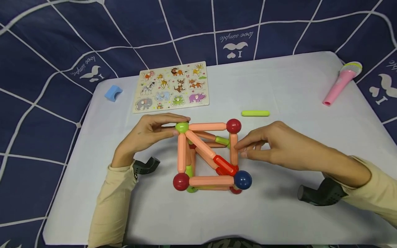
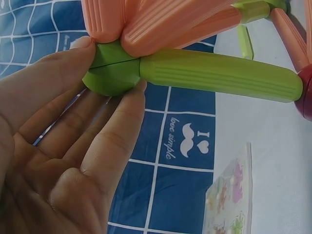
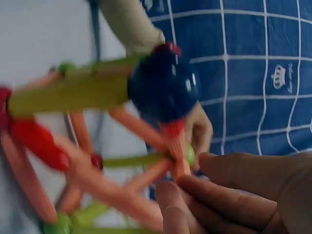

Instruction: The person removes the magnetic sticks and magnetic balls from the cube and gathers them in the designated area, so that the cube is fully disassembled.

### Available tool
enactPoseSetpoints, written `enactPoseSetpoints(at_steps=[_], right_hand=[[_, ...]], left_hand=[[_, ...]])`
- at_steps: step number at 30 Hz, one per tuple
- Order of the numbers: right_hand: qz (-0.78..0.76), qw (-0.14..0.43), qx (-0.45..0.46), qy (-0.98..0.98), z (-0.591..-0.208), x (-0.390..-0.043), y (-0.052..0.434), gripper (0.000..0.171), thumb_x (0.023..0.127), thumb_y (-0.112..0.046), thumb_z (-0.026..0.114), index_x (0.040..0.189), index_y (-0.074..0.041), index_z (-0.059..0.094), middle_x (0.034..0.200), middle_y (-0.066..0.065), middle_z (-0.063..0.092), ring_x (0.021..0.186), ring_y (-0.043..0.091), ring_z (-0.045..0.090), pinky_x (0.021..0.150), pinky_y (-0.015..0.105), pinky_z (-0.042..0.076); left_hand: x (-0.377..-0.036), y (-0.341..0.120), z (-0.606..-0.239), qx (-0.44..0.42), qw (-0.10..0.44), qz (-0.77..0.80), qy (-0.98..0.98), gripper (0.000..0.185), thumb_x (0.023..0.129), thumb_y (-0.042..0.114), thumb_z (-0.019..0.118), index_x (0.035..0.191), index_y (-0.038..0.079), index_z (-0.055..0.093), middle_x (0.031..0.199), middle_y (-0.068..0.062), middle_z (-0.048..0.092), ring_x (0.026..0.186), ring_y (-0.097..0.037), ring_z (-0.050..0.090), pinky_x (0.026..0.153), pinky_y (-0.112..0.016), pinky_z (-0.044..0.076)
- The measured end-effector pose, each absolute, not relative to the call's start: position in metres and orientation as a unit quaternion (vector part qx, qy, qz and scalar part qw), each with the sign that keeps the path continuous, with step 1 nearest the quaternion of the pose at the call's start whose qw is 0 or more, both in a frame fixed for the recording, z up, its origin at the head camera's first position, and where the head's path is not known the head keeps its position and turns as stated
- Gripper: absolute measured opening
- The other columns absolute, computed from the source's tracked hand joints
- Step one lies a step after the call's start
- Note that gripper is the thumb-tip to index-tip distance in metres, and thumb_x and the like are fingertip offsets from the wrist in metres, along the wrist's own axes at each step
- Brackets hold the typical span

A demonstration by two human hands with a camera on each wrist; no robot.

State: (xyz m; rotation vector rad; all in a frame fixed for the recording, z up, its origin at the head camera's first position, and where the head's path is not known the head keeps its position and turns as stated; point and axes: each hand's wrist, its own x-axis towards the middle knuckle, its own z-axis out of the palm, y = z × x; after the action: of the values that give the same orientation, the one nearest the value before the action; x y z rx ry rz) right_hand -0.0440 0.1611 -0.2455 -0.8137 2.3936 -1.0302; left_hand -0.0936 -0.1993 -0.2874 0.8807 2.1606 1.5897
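A cube-like frame of orange, green and red magnetic rods and coloured balls stands at the table's middle. My left hand pinches the green ball at its upper left corner between thumb and fingers. In the left wrist view, a green rod runs from that ball to a red ball. My right hand pinches the orange rod on the frame's right side. A blue ball marks the near right corner, a red ball the near left. A partly red diagonal rod crosses the top.
Beyond the frame lies a loose yellow-green rod. An animal puzzle board rests at the back, with a blue arch block left of it. The pink toy microphone lies far right. A navy checked cloth surrounds the white table.
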Motion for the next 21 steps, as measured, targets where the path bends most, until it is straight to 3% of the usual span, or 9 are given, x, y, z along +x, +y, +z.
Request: enactPoseSetpoints(at_steps=[3, 7, 15, 21], right_hand=[[-0.389, 0.258, -0.288, 0.836, -0.247, -0.041, 0.152, 0.027, 0.09, -0.025, 0.074, 0.115, -0.017, 0.074, 0.105, -0.009, 0.072, 0.094, 0.006, 0.065, 0.084, 0.035, 0.056], [-0.378, 0.286, -0.289, 0.832, -0.245, -0.036, 0.147, 0.035, 0.088, -0.036, 0.075, 0.116, -0.016, 0.073, 0.103, -0.011, 0.072, 0.087, 0.006, 0.063, 0.073, 0.026, 0.056], [-0.305, 0.29, -0.29, 0.86, -0.239, -0.012, 0.143, 0.046, 0.079, -0.053, 0.078, 0.112, -0.022, 0.073, 0.082, -0.021, 0.065, 0.07, 0.003, 0.059, 0.052, 0.022, 0.051], [-0.3, 0.222, -0.289, 0.882, -0.246, 0.005, 0.137, 0.034, 0.081, -0.043, 0.08, 0.106, -0.021, 0.07, 0.081, -0.018, 0.058, 0.064, 0.002, 0.055, 0.051, 0.019, 0.049]], left_hand=[[-0.093, -0.2, -0.289, 0.305, 0.16, 0.558, 0.755, 0.039, 0.09, -0.005, 0.067, 0.127, 0.006, 0.066, 0.13, -0.008, 0.063, 0.123, -0.026, 0.056, 0.094, -0.037, 0.052], [-0.093, -0.199, -0.29, 0.306, 0.162, 0.561, 0.752, 0.039, 0.09, -0.005, 0.066, 0.127, 0.006, 0.066, 0.13, -0.009, 0.063, 0.123, -0.026, 0.057, 0.094, -0.038, 0.052], [-0.093, -0.199, -0.288, 0.304, 0.163, 0.558, 0.754, 0.038, 0.091, -0.003, 0.067, 0.127, 0.008, 0.067, 0.13, -0.008, 0.063, 0.122, -0.026, 0.057, 0.094, -0.037, 0.052], [-0.094, -0.199, -0.288, 0.305, 0.16, 0.556, 0.756, 0.038, 0.09, -0.003, 0.068, 0.127, 0.007, 0.067, 0.13, -0.007, 0.063, 0.123, -0.026, 0.057, 0.094, -0.037, 0.052]])
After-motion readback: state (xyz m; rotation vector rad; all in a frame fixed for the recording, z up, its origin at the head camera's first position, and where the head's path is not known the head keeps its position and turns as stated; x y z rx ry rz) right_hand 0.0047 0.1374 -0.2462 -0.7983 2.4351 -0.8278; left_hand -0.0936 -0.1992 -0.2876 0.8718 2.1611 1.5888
